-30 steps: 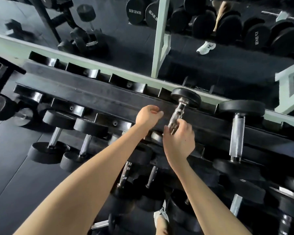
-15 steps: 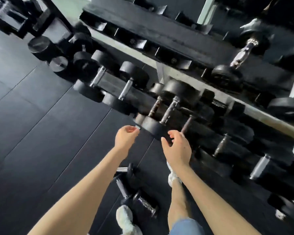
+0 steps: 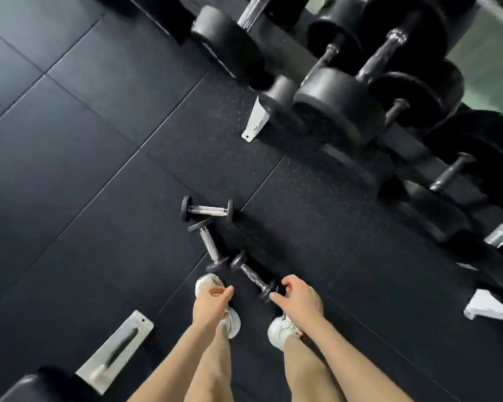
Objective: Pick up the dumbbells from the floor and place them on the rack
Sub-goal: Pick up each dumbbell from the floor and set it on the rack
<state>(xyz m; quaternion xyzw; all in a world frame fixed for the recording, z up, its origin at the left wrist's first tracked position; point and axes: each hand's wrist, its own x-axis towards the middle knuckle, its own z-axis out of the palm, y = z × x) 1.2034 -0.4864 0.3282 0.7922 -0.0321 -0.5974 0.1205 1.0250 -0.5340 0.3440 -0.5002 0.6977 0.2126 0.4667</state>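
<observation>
— Looking straight down: catching the left hand (image 3: 212, 303) at six o'clock, fingers loosely curled, gripping nothing.

— And finding the right hand (image 3: 301, 300) just beside it toward five o'clock, fingers likewise slack, holding nothing. Reaching a forefinger close to the nearest dumbbell (image 3: 254, 275); not showing whether touching.

— Standing in white shoes (image 3: 278, 332) under both hands, on the black rubber floor (image 3: 99, 169).

— Seeing that dumbbell lying slantwise on the floor just past the hands, toward centre. Spotting a second dumbbell (image 3: 209, 245) end to end with it, running toward twelve o'clock. Spotting a third dumbbell (image 3: 206, 210) lying crosswise just beyond, near the centre.

— Reading the surface as matte, speckled tiles, with seams crossing diagonally.

— Meeting edges now: passing a pale foot plate (image 3: 115, 355) at seven o'clock. Facing the rack (image 3: 407, 143) filling one to three o'clock, carrying large dumbbells (image 3: 340, 108), planting one white foot (image 3: 257, 120) at one o'clock.

— Finding room in plain tiles spreading toward nine and eleven o'clock. Also noting a strip of floor running between the small dumbbells and the rack.
</observation>
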